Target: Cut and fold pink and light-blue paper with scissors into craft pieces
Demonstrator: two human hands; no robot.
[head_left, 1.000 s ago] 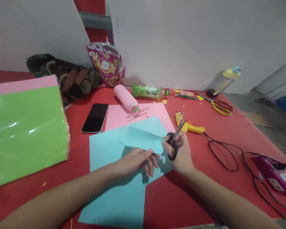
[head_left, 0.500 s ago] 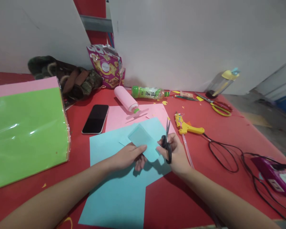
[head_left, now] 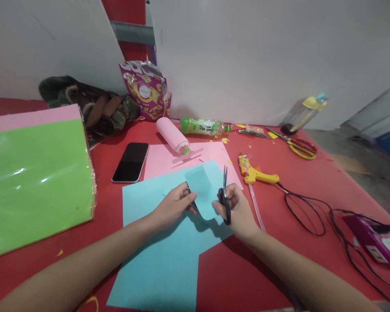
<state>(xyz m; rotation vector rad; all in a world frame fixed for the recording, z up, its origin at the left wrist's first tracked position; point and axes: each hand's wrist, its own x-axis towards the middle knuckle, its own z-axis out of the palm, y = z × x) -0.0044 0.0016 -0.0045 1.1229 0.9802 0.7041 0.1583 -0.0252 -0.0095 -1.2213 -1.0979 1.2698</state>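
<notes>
A small folded piece of light blue paper is pinched in my left hand, thumb on top. Black-handled scissors are in my right hand, their blades pointing up and away from me. The thumb of that hand also lies at the right edge of the blue piece. Beneath both hands a large light blue sheet with a cut-away corner lies over a pink sheet. Part of the left fingers is hidden behind the paper.
A pink-wrapped bottle, a green drink bottle and a snack bag are at the back. To the left lie a phone and a paper pack. A yellow glue gun, its cord and red-yellow scissors lie right.
The small blue paper has turned more upright and its far end has shifted right. My left hand has tilted with it. The scissors have moved slightly left and down.
</notes>
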